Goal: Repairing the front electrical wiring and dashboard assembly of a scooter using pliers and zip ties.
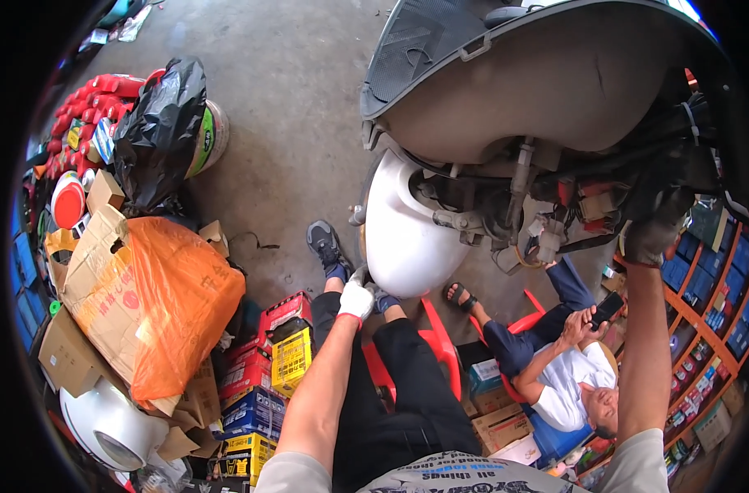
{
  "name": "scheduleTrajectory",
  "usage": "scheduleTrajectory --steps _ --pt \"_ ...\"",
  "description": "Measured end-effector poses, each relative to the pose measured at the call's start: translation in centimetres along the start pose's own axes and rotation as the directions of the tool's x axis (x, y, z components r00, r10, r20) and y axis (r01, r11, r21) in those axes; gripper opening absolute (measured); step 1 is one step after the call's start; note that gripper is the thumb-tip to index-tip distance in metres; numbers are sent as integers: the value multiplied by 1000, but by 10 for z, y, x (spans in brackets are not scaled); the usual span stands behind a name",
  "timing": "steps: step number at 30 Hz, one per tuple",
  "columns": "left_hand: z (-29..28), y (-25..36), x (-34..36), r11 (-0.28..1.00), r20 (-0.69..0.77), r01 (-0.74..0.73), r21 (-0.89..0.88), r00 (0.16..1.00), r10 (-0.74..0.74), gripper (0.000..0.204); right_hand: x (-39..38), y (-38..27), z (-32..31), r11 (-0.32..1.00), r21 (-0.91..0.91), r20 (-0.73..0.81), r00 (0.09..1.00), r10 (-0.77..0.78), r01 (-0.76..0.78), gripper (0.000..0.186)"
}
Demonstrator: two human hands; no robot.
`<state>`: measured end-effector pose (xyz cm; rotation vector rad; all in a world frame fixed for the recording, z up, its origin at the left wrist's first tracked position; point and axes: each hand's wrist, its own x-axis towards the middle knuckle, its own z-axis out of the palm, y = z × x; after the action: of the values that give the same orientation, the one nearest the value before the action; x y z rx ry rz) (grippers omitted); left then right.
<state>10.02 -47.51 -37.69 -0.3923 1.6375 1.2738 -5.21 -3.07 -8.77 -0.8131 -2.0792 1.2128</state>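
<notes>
Bracing the scooter's white front fender (pixel 403 234) at 6 o'clock: gloved left hand (pixel 356 300), fingers curled on its lower edge. At 3 o'clock, gloved right hand (pixel 655 226) is up in the wiring cluster (pixel 584 205); finger state unclear. Looks mid-disassembly; next needs a steady fender and careful connector access.

Bare concrete floor (pixel 292 123) lies open ahead; stacked boxes (pixel 259 370) crowd the left; wiring (pixel 588 205) perhaps blocks the right.
</notes>
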Motion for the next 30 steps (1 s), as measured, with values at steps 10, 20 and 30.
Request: scheduleTrajectory --steps 10,20,30 --pt "57 -34 11 990 -66 -72 122 995 80 46 1 1 -1 985 174 100 994 -37 19 51" --pt "146 -25 15 997 18 44 -56 999 -43 61 14 26 -35 974 220 57 996 -74 60 49" --pt "169 -64 23 983 -63 -144 111 986 151 57 25 21 -45 568 -487 319 740 -592 664 44"
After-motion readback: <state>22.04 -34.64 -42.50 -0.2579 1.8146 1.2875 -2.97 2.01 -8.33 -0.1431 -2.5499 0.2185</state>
